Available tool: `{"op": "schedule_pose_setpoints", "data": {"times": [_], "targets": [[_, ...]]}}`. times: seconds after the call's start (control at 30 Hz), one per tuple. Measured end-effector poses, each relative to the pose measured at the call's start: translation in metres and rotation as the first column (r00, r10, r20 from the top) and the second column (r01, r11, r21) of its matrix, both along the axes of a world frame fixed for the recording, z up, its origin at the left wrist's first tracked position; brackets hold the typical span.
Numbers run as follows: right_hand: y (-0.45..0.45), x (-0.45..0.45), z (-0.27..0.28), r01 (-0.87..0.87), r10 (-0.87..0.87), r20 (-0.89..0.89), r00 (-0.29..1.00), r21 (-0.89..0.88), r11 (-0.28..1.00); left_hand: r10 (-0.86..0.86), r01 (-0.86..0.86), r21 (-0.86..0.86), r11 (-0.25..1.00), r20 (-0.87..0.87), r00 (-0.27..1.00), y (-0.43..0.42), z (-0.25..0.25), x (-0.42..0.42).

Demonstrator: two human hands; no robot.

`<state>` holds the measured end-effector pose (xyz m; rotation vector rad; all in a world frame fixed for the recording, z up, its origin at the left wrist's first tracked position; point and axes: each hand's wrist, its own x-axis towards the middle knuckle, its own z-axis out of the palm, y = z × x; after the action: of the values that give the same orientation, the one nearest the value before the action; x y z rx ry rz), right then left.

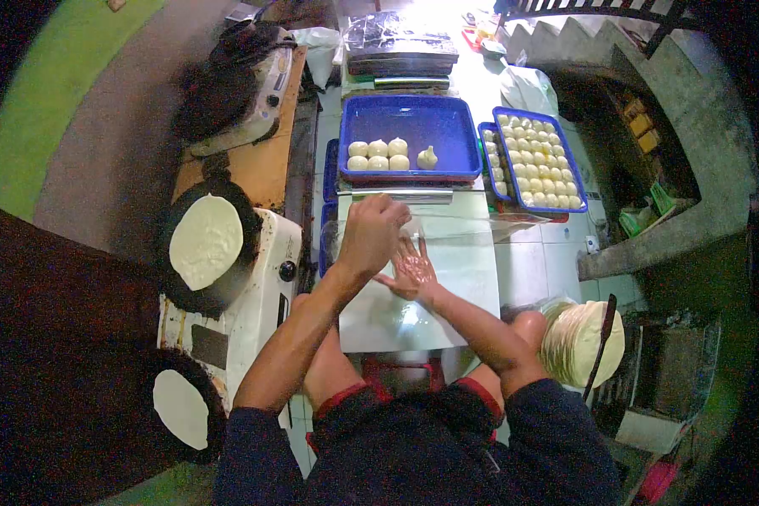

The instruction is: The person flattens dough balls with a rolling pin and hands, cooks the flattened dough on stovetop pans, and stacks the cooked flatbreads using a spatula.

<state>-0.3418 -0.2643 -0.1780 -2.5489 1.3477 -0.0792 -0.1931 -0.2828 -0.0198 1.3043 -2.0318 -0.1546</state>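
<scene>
My left hand (375, 232) is raised over the white work board (363, 312), fingers pinched together on a clear plastic sheet (472, 226). The sheet stretches across the far part of the board and beyond its right side. Beside and below it, my right hand (413, 270) has its fingers spread, close to the board. A wet-looking shine covers the back of that hand; whether this is oil or plastic I cannot tell. Past the board, a blue tray (451, 114) holds several round dough balls (378, 154) and a separate, pointed dough ball (427, 158).
Flat dough rounds lie in two dark pans, an upper one (207, 242) and a lower one (181, 409), on the stove (261, 278) at left. At right are a full tray of dough balls (540, 164), a stack of flatbreads (586, 341) and a dark spatula (600, 346).
</scene>
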Motion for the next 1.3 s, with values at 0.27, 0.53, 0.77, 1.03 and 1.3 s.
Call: {"op": "schedule_pose_setpoints", "data": {"times": [0.27, 0.53, 0.77, 1.03, 1.3], "targets": [[0.049, -0.039, -0.021, -0.027, 0.031, 0.089, 0.996, -0.048, 0.998, -0.015, 0.014, 0.065, 0.998, 0.007, 1.000, 0.059, -0.024, 0.012], [-0.023, -0.169, -0.062, 0.096, -0.148, 0.459, 0.876, 0.134, 0.986, -0.087, 0.082, 0.244, 0.966, 0.009, 0.996, 0.152, -0.120, 0.008], [-0.132, -0.136, 0.007, 0.190, -0.178, 0.405, 0.897, 0.011, 0.982, -0.191, 0.122, 0.409, 0.904, 0.132, 0.973, 0.211, -0.230, -0.008], [-0.092, 0.008, -0.002, 0.016, -0.010, 0.076, 0.997, -0.079, 0.997, -0.170, 0.091, 0.472, 0.877, 0.127, 0.977, 0.211, -0.208, -0.011], [0.059, -0.022, -0.017, 0.280, -0.269, 0.087, 0.959, -0.422, 0.862, -0.147, 0.037, 0.556, 0.830, 0.155, 0.977, 0.205, -0.193, -0.020]]}}
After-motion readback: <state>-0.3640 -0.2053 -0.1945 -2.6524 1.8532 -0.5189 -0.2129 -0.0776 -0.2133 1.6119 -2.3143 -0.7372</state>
